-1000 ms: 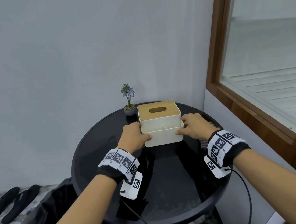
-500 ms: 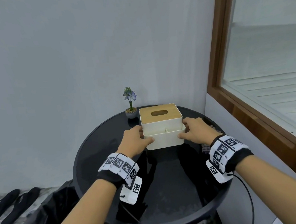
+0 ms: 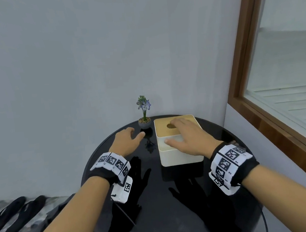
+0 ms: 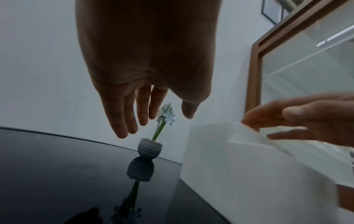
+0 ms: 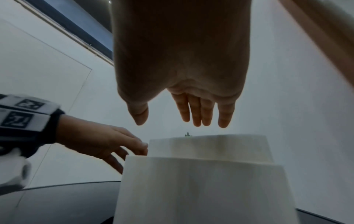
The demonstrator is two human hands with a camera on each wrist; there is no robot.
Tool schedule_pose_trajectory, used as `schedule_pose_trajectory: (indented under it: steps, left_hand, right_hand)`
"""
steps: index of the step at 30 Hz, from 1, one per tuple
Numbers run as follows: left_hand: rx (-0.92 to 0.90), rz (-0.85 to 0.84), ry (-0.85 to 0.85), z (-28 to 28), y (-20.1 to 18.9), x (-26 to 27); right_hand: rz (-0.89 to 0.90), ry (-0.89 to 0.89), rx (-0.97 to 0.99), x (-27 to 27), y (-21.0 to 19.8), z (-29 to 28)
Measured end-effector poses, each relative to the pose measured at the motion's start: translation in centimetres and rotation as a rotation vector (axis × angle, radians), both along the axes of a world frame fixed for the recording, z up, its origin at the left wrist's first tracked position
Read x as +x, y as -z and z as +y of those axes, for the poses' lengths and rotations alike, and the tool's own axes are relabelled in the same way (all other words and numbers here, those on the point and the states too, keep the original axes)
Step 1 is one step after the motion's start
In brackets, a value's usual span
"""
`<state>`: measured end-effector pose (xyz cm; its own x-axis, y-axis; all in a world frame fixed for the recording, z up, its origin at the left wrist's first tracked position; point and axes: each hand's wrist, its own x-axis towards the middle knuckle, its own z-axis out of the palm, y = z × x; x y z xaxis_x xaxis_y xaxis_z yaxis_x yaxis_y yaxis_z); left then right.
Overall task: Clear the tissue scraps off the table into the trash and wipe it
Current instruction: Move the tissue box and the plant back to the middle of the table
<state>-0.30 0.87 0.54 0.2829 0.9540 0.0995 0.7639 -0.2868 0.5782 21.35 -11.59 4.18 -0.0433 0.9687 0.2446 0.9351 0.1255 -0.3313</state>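
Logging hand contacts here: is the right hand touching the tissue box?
Apart. In the right wrist view, the right hand hovers with its fingertips above the tissue box; pale wall shows between them.

Both forearms reach forward over the counter point(image 3: 157, 200), each wrist wrapped in a black band point(image 3: 235, 165) with white marker tiles. The left hand point(image 3: 126, 140) hangs palm down toward the far edge of the counter, fingers straight and slightly spread, thumb angled out to the right — it holds nothing. The right hand point(image 3: 187, 136) hovers palm down nearer the counter's right edge, fingers extended and close together, thumb stretched out to the left. From the wrist views both grips are slack, fingertips point(image 5: 199, 121) pointing downward — nothing pinched between them.
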Motion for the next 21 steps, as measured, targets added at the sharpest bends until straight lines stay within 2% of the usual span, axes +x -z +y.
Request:
schedule_pose_trajectory:
  steps: [4, 9, 13, 21]
  left_hand:
    - [0.011, 0.087, 0.022, 3.3, 0.5, 1.2]
    - [0.037, 0.06, 0.034, 6.3, 0.5, 2.9]
    - [0.011, 0.043, 0.021, 8.6, 1.1, 3.9]
    - [-0.046, 0.055, 0.006, 12.6, 2.2, 4.7]
  right_hand:
    - [-0.055, -0.019, -0.043, -1.2, 0.3, 1.8]
    - [-0.082, -0.06, -0.033, -2.0, 1.2, 3.2]
    - [-0.165, -0.064, -0.003, -2.0, 2.1, 3.7]
    - [-0.187, -0.056, 0.011, -2.0, 2.7, 3.8]
